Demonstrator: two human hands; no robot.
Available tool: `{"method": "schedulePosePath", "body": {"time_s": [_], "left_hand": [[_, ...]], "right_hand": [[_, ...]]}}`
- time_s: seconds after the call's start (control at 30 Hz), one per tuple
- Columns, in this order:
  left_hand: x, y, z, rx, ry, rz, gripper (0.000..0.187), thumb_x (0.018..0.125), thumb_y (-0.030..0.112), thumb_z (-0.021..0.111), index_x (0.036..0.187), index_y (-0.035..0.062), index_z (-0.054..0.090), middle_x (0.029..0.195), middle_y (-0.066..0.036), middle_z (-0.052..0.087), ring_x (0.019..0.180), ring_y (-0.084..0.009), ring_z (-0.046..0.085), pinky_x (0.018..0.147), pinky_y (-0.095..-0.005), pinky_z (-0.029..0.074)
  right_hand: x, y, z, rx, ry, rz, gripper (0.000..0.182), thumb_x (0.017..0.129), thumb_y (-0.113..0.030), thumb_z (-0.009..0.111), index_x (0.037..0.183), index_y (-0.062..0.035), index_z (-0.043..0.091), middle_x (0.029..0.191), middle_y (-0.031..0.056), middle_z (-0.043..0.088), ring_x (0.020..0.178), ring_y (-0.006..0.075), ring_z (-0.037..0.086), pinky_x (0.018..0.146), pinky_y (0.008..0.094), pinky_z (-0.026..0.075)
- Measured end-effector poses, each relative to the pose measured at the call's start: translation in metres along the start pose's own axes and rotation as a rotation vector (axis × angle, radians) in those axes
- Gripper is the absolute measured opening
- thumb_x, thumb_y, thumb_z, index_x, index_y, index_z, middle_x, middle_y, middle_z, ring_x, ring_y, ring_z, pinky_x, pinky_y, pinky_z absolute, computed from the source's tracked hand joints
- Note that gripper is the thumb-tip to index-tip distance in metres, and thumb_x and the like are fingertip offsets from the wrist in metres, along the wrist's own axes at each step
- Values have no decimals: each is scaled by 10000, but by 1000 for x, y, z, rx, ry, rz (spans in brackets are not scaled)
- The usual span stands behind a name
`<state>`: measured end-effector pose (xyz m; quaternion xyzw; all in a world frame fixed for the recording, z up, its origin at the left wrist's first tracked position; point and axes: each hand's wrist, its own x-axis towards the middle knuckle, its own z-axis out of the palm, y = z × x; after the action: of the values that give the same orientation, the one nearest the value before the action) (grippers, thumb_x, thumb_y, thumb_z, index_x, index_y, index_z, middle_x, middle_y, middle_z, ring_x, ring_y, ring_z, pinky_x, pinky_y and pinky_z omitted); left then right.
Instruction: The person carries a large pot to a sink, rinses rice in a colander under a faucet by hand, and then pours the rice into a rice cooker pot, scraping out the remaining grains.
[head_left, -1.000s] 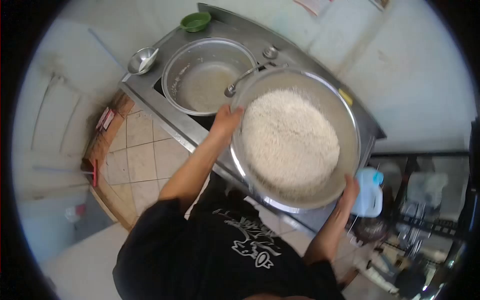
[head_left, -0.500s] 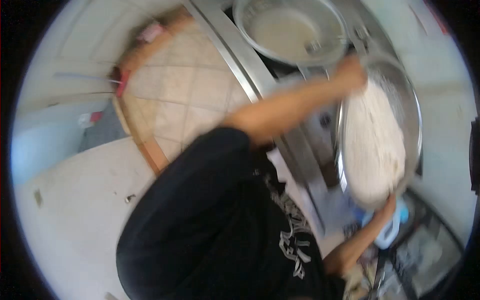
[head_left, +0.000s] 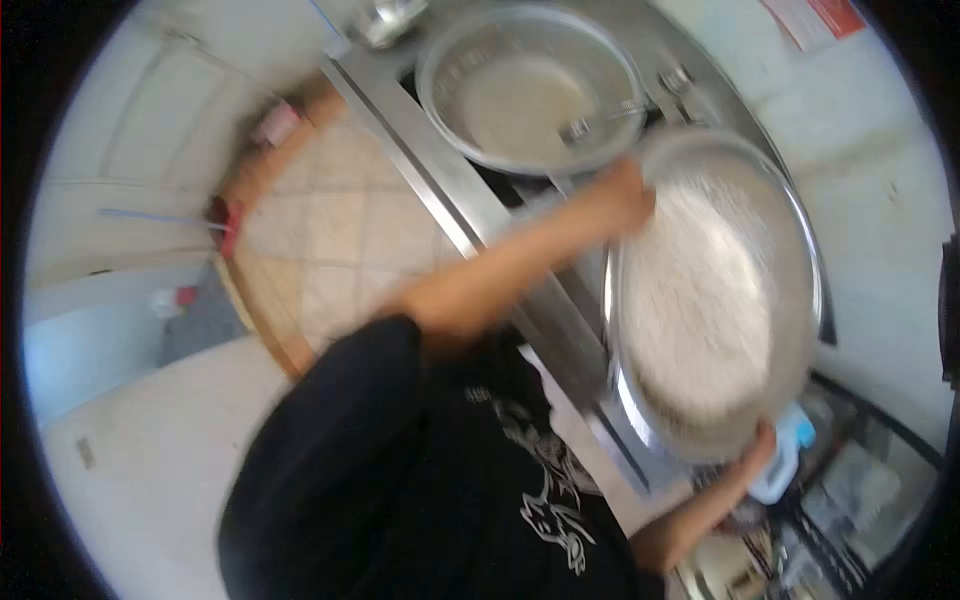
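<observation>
A large metal bowl (head_left: 790, 340) holds a broad heap of white, flour-like powder (head_left: 700, 300). My left hand (head_left: 630, 197) is closed on the bowl's far left rim, blurred by motion. At the near end, my right hand (head_left: 757, 457) grips the rim from outside, its fingers partly hidden by the bowl. Beyond my left hand stands a wide metal basin (head_left: 455, 130) with pale contents (head_left: 525, 105) and a metal-ended utensil (head_left: 590, 125) leaning inside it.
A steel counter (head_left: 440, 175) runs along the work side. A pale blue jug (head_left: 780, 475) stands below my right hand, beside a dark rack (head_left: 850, 500) with clear containers. Further back are a small metal bowl (head_left: 388, 20) and a tiled floor (head_left: 330, 220).
The view has shifted, so the bowls sit further left. The held bowl now faces me more openly, and its powder looks wider and more spread. Both hands stay on its rim.
</observation>
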<state>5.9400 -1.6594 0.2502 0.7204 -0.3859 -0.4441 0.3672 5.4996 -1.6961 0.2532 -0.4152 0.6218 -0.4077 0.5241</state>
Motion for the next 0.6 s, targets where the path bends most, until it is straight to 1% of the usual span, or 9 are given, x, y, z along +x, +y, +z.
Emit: {"method": "schedulePosePath", "body": {"time_s": [0.03,0.13,0.27,0.33,0.37,0.43,0.5,0.53,0.6], "left_hand": [[-3,-22,16,242,292,179,517,904,262,451,1247,-117,370,1266,-329,427,1188,-386,461,985,-434,372],[26,-26,-47,-24,-408,-193,461,888,251,486,1155,-120,430,1157,-318,505,1099,-360,527,911,-442,428],[33,-28,-27,178,291,456,445,882,229,511,1170,-104,457,1220,-313,485,1203,-329,470,940,-425,407],[11,22,-15,30,-143,-444,471,855,174,537,1226,-99,442,1249,-301,473,1256,-333,409,1037,-413,295],[-7,10,8,26,-188,-427,471,855,174,537,1226,-99,442,1249,-301,473,1256,-333,409,1037,-413,295],[7,-41,-17,51,64,270,516,856,221,502,1219,-140,433,1262,-317,448,1271,-351,378,1032,-425,314],[15,-33,-21,-151,-209,132,529,867,269,501,1232,-108,441,1287,-303,437,1298,-344,345,1021,-427,325],[57,-74,-12,-148,-327,-230,500,877,276,501,1207,-99,467,1216,-277,491,1239,-327,411,1008,-414,342],[66,-71,-10,299,-118,150,467,878,285,510,1154,-93,499,1148,-248,545,1128,-310,507,932,-418,413]], "right_hand": [[4,6,24,-36,55,18,418,830,-213,495,1144,57,555,1085,177,598,991,272,573,848,370,457],[-39,34,10,-223,300,35,411,780,-167,544,1115,70,565,1035,195,611,924,283,600,791,377,479],[-30,17,43,-51,201,-52,441,776,-118,526,1161,97,505,1095,192,595,994,289,573,857,371,445],[-97,41,-3,-128,334,74,476,785,-131,529,1202,92,474,1150,198,563,1034,300,555,894,387,428],[-102,24,-14,-192,378,108,512,795,-145,532,1242,87,443,1205,204,532,1074,312,538,932,404,411],[-9,29,49,-101,294,25,550,804,-158,535,1283,82,412,1261,210,500,1114,323,520,970,421,394],[-41,43,19,-235,493,13,585,822,-194,585,1312,50,381,1228,196,515,1108,300,510,958,400,408],[-81,79,15,-287,557,93,585,822,-194,585,1312,50,381,1228,196,515,1108,300,510,958,400,408],[-56,52,39,-102,377,-78,548,813,-224,608,1255,50,433,1158,179,542,1053,280,526,914,381,425]]}}
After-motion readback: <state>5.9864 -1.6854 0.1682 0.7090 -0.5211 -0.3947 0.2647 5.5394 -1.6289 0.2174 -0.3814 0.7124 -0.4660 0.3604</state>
